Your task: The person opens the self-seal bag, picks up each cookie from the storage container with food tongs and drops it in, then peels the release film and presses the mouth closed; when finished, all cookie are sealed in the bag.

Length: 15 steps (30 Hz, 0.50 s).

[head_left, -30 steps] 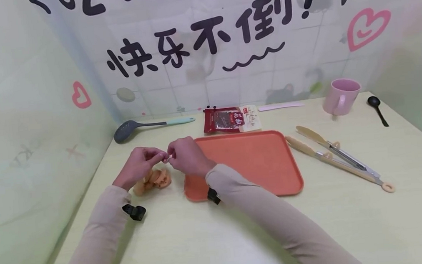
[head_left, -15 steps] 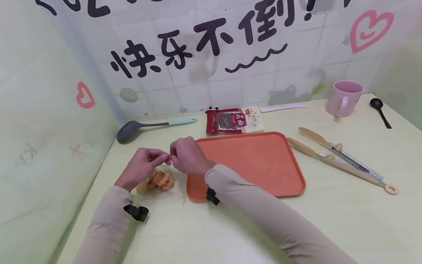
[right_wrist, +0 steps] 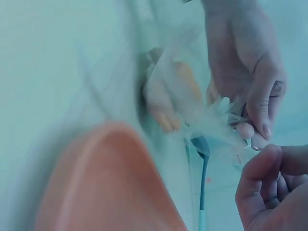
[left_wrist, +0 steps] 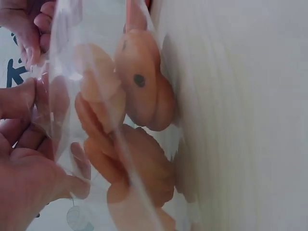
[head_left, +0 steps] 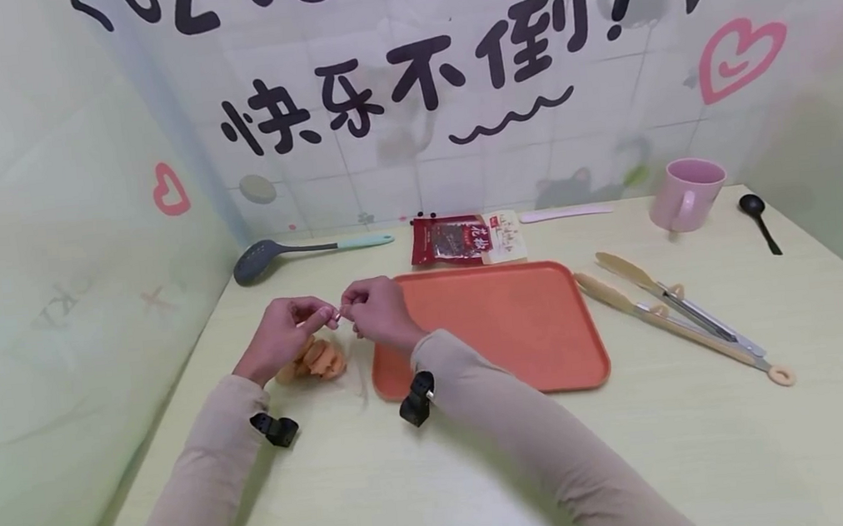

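Note:
A clear plastic bag (left_wrist: 62, 113) holds several orange-tan molded pieces (head_left: 320, 359), one with a dark spot in the left wrist view. The bag stands on the left of the table, its gathered top raised between the two hands. My left hand (head_left: 277, 332) pinches that top between thumb and fingers. Just to the right, my right hand (head_left: 382, 310) brings thumb and forefinger together on a thin shiny strip (right_wrist: 254, 147) at the bag's neck. The fingertips of both hands nearly meet there. What the strip is, I cannot tell.
An orange tray (head_left: 502, 323) lies right of the bag. Behind are a slotted spoon (head_left: 259, 260), a red spice packet (head_left: 457, 241) and a pink flat utensil (head_left: 566, 213). Tongs (head_left: 667, 317), a pink mug (head_left: 689, 194) and a small black spoon (head_left: 756, 217) are at right.
My right hand has turned at the wrist, and its fingertips have drawn slightly apart from a tighter curl. The left hand keeps its pinch; the head view has shifted a little.

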Available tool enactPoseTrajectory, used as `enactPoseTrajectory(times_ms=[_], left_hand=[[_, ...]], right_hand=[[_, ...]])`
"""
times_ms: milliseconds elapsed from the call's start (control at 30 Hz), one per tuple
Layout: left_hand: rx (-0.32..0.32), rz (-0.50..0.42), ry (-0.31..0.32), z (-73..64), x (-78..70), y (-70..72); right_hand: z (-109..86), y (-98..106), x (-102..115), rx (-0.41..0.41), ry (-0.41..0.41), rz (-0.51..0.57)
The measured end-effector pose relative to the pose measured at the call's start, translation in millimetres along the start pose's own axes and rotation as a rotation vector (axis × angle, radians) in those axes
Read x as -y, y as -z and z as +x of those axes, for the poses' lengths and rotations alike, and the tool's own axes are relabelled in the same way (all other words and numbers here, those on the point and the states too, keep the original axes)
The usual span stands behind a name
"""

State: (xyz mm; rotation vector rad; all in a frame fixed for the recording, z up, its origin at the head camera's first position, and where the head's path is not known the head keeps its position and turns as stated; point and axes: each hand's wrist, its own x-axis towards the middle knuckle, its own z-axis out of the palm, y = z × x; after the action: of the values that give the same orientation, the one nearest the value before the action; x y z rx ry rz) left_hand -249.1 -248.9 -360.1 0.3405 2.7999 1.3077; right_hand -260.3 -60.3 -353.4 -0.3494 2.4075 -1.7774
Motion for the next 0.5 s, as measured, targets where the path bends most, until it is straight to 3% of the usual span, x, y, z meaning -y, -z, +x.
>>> enactPoseTrajectory(times_ms=[167,400,500], left_hand=[[-0.124,-0.007,0.026,-10.1,8.5,5.2],[-0.346,-0.180,0.068,-20.0,12.2,16.6],[-0.406,-0.241,0.083,-21.9,11.7,23.3]], right_hand=[[0.6,16.9,0.6,-0.063,-0.110,0.195],[-9.0,58.9,5.8,-0.022,-0.009,0.163],[-17.7,77.7,8.0,-0.037,0.019,0.146]])
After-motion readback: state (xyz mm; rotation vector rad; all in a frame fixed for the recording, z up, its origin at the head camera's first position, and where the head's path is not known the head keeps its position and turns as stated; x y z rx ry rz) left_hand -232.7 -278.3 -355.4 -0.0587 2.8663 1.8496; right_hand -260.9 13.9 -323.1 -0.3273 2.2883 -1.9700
